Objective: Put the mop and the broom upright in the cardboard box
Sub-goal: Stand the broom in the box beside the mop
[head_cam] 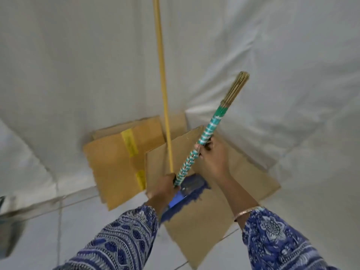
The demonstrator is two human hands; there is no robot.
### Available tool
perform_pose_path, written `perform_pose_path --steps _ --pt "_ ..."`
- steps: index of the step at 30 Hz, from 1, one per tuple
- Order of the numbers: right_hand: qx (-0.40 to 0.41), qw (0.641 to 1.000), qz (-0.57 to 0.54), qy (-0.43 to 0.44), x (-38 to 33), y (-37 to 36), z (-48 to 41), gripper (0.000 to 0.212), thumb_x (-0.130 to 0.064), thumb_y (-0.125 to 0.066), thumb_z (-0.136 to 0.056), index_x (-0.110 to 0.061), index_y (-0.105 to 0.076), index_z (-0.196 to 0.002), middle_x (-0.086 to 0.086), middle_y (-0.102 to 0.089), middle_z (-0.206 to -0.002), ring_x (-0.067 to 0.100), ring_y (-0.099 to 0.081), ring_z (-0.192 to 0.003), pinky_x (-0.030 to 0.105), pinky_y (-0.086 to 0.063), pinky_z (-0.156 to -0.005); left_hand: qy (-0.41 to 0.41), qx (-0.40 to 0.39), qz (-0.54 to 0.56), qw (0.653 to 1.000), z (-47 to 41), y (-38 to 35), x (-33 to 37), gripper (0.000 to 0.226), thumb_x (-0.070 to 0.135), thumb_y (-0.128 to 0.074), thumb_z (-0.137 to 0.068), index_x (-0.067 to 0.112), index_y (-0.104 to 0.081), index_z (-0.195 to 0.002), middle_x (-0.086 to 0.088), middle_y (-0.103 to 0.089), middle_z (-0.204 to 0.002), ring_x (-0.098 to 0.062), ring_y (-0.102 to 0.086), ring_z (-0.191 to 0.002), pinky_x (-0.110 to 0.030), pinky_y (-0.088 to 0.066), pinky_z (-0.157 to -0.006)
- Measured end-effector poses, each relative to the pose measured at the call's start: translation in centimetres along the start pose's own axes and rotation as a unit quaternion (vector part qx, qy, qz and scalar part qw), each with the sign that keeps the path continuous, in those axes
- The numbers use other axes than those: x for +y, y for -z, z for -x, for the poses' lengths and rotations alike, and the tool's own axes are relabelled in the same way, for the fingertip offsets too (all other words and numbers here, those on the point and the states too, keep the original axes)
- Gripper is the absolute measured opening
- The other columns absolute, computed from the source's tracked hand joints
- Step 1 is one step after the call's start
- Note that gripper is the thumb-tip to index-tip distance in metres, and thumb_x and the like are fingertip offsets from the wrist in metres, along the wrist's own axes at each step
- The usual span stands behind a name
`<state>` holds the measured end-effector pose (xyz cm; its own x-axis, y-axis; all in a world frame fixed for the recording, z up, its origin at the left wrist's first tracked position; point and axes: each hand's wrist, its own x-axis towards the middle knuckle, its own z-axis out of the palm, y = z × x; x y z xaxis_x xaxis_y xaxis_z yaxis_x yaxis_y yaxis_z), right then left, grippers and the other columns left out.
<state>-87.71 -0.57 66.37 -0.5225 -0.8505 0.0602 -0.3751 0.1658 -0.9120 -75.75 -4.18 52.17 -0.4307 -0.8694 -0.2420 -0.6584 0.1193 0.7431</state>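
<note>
A cardboard box (115, 158) with open flaps stands in a corner draped in white sheeting. The mop's long yellow handle (162, 78) rises upright from inside it, and its blue head (191, 190) shows low in the box. I hold the broom (209, 131) by its teal-and-white wrapped handle, tilted up to the right over the box, its bare stick end uppermost. My left hand (163, 190) grips the lower handle. Higher up the handle sits my right hand (212, 158), also closed around it. The broom's bristle end is hidden behind my left arm.
White sheeting (272, 65) covers both walls behind the box. A tiled floor (58, 230) lies in front. A large cardboard flap (210, 227) spreads toward me on the right. A blurred dark object (7, 230) sits at the left edge.
</note>
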Motion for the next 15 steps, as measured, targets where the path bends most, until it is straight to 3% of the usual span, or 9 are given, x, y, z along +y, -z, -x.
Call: perform_pose_path --steps 2,4,5,9,12,15 --pt "0.008 0.999 0.027 0.018 0.2 2.7 -1.9 0.018 -0.007 -0.064 -0.083 -0.018 -0.052 -0.076 -0.003 -0.059 -0.066 0.008 -0.056 -0.060 0.005 -0.042 -0.054 -0.002 -0.006 0.016 1.000 -1.7 -1.4 3.2 0.025 0.015 -0.064 -0.083 0.004 -0.061 -0.104 -0.016 -0.067 -0.106 -0.030 -0.060 -0.101 -0.023 -0.034 -0.069" --pt "0.010 0.998 0.054 0.032 0.2 5.1 -4.6 0.015 -0.008 -0.065 -0.082 -0.016 -0.053 -0.079 -0.005 -0.059 -0.067 -0.001 -0.053 -0.058 0.003 -0.043 -0.050 -0.011 -0.004 0.034 0.999 -3.8 -2.8 6.3 0.025 0.015 -0.066 -0.081 0.002 -0.061 -0.102 -0.017 -0.067 -0.105 -0.031 -0.059 -0.101 -0.023 -0.032 -0.070" --pt "0.006 0.997 0.065 0.038 0.2 5.8 -6.0 0.012 -0.008 -0.065 -0.082 -0.014 -0.055 -0.083 -0.002 -0.063 -0.071 0.001 -0.055 -0.059 0.005 -0.044 -0.053 -0.011 -0.005 0.034 0.999 -4.8 -3.2 7.5 0.024 0.016 -0.066 -0.081 0.002 -0.061 -0.100 -0.018 -0.067 -0.104 -0.031 -0.059 -0.099 -0.028 -0.035 -0.071" --pt "-0.017 0.994 0.102 0.044 1.9 7.3 -14.0 0.016 -0.007 -0.067 -0.080 -0.002 -0.062 -0.094 0.014 -0.072 -0.089 0.021 -0.066 -0.075 0.034 -0.054 -0.074 0.003 -0.011 0.042 0.999 -11.6 -5.7 11.0 0.022 0.015 -0.062 -0.081 0.003 -0.062 -0.099 -0.019 -0.068 -0.103 -0.033 -0.061 -0.095 -0.041 -0.049 -0.084" --pt "-0.051 0.991 0.116 0.039 4.3 7.4 -18.8 0.019 -0.008 -0.066 -0.080 -0.002 -0.062 -0.097 0.015 -0.072 -0.095 0.026 -0.068 -0.084 0.037 -0.055 -0.079 0.014 -0.004 0.039 0.999 -16.4 -7.8 12.1 0.023 0.015 -0.063 -0.081 0.005 -0.063 -0.102 -0.016 -0.069 -0.104 -0.030 -0.062 -0.096 -0.040 -0.050 -0.086" --pt "-0.081 0.988 0.128 0.042 8.2 7.1 -23.7 0.021 -0.010 -0.065 -0.081 -0.003 -0.062 -0.100 0.013 -0.072 -0.097 0.022 -0.067 -0.082 0.028 -0.051 -0.075 0.048 -0.013 0.045 0.998 -21.2 -10.8 12.2 0.022 0.013 -0.063 -0.081 0.003 -0.064 -0.100 -0.017 -0.070 -0.102 -0.032 -0.063 -0.095 -0.046 -0.052 -0.088"
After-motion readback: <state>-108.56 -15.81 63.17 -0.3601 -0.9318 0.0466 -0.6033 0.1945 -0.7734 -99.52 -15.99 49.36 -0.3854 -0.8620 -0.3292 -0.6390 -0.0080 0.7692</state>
